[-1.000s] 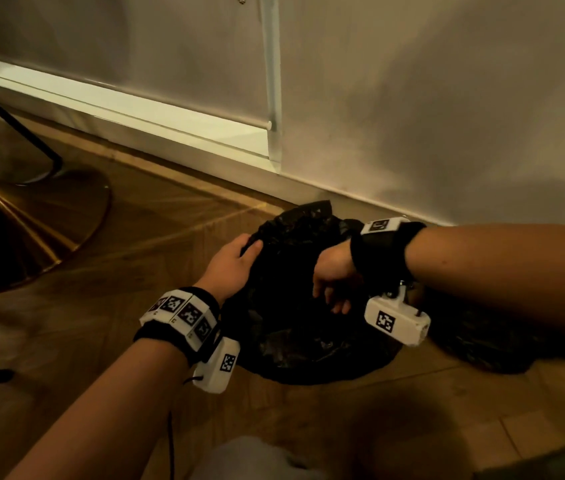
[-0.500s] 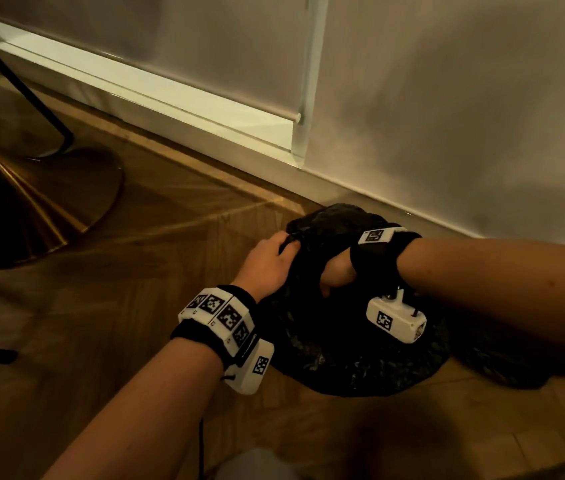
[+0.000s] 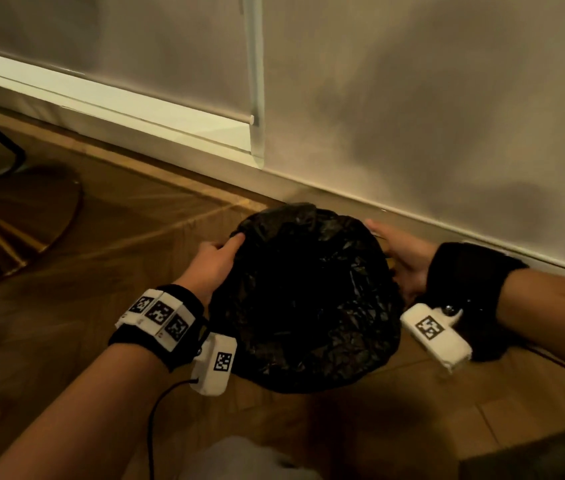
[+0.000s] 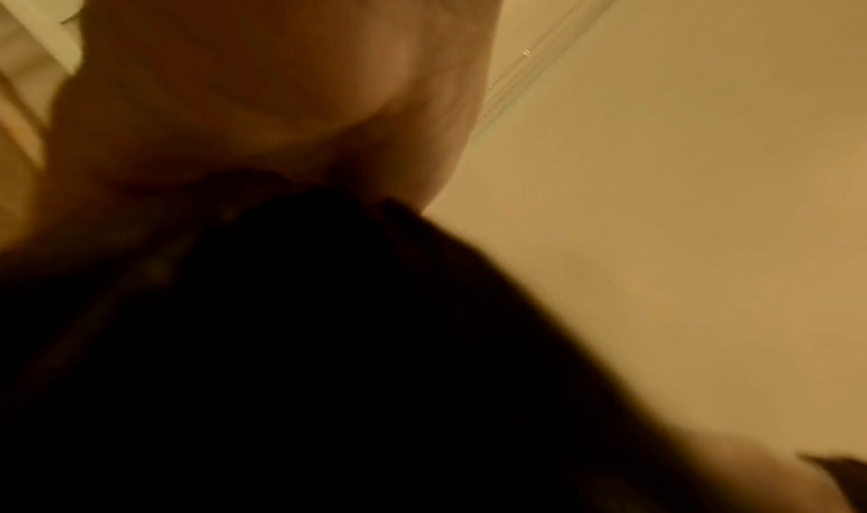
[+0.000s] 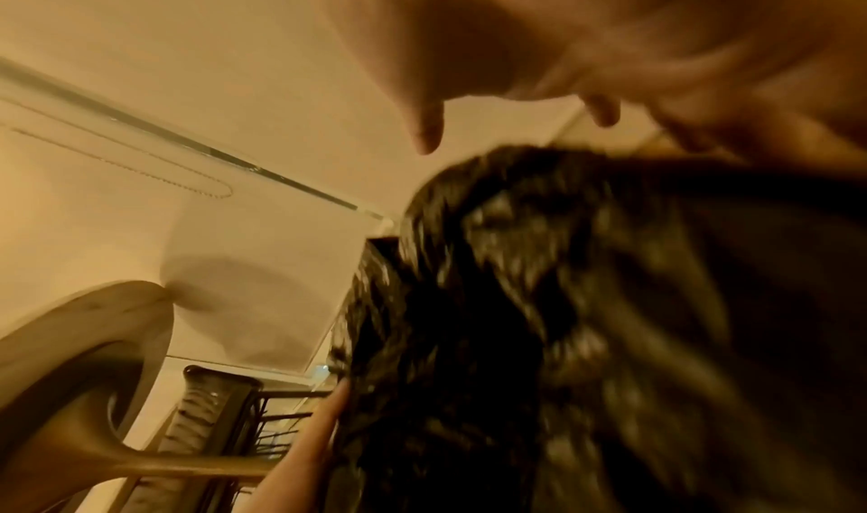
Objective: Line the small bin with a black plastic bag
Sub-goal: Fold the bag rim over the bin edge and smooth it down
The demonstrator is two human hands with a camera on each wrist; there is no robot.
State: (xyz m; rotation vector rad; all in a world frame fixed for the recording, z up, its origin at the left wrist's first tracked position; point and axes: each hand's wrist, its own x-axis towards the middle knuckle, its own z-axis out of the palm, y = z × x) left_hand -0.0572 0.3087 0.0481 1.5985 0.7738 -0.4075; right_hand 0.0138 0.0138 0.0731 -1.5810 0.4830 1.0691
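Head-camera view: a crumpled black bag (image 3: 309, 299) is seen draped over a small bin on the wooden floor (image 3: 118, 244), close beside the wall (image 3: 412, 116). Its left edge is pinched by the left hand (image 3: 213, 261); the right hand (image 3: 404, 258), fingers straight, is laid flat against its right side.

A wooden parquet floor (image 3: 128, 237) is seen, on which a bag-covered small bin (image 3: 305, 299) and a brass-coloured round base (image 3: 14, 216) stand.
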